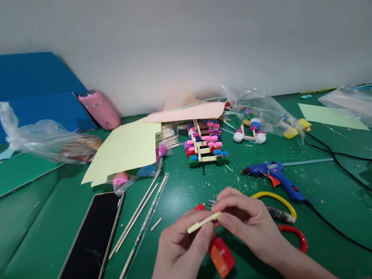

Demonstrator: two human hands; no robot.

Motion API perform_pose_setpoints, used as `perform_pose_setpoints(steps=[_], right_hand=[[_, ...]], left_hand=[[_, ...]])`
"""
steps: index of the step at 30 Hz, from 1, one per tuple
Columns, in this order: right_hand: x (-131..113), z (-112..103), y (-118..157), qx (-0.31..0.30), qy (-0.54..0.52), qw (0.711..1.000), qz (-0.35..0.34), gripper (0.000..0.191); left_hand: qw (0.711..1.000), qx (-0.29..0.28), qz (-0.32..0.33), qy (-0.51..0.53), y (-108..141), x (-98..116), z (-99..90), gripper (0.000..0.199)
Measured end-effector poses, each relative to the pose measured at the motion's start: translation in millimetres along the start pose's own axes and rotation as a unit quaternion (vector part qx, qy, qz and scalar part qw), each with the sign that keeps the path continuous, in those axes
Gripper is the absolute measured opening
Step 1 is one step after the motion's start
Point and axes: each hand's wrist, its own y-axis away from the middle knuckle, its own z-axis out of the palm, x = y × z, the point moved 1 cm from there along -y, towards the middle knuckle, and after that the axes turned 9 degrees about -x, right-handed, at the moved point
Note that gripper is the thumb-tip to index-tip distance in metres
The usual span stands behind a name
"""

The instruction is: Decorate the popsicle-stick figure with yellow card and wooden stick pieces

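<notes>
Left hand (178,255): our thumb and finger pinch the little pale stick (203,222).
Right hand (249,223): our thumb and fingertips are closed on the right end of the same stick.
Little pale stick: we hold it up between both hands, over the green table (180,191), and it tips a bit, with its left end lower.
Red and orange thing (221,256): we see it under our hands, but we cannot tell if we touch it.
Glue gun (279,177): we see it lying past our right hand, blue with an orange trigger.
Phone (90,244): it lies to our left, with a dark screen.
Long thin sticks (138,216): we see them just beside the phone.
Toy pieces with bright wheels (205,143): they sit in a row past our hands.
</notes>
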Motion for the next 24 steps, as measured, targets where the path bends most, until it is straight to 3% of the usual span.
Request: perform_pose_setpoints(steps=[3,6,8,10,11,13,16,20,24], right_hand=[[-1,-2,-2,0.01,0.048,0.999,-0.002,0.016],[3,-24,2,0.067,0.165,0.983,0.038,0.02],[10,-54,11,0.154,0.286,0.943,0.075,0.022],[21,-88,24,0.241,0.416,0.867,0.131,0.027],[27,-104,31,0.254,0.472,0.826,0.176,0.03],[39,-129,44,0.251,0.494,0.802,0.222,0.038],[50,-146,53,0.229,0.49,0.795,0.276,0.041],[51,-150,48,0.201,0.473,0.793,0.328,0.034],[40,-156,44,0.186,0.44,0.813,0.334,0.018]], left_hand=[[1.0,0.015,-0.016,-0.014,-1,-3,-1.0,0.014],[0.998,0.053,-0.021,-0.017,-2,-7,-4.0,0.012],[0.997,0.076,-0.021,-0.013,-2,-9,-6.8,0.013],[0.995,0.095,-0.018,-0.001,-4,-9,-9.8,0.013],[0.994,0.106,-0.017,0.008,-5,-8,-11.2,0.014],[0.991,0.13,-0.017,0.03,-7,-6,-13.8,0.016],[0.986,0.157,-0.029,0.055,-12,-3,-16.3,0.02],[0.984,0.16,-0.045,0.07,-14,-3,-16.1,0.021],[0.983,0.155,-0.062,0.072,-14,-4,-14.5,0.019]])
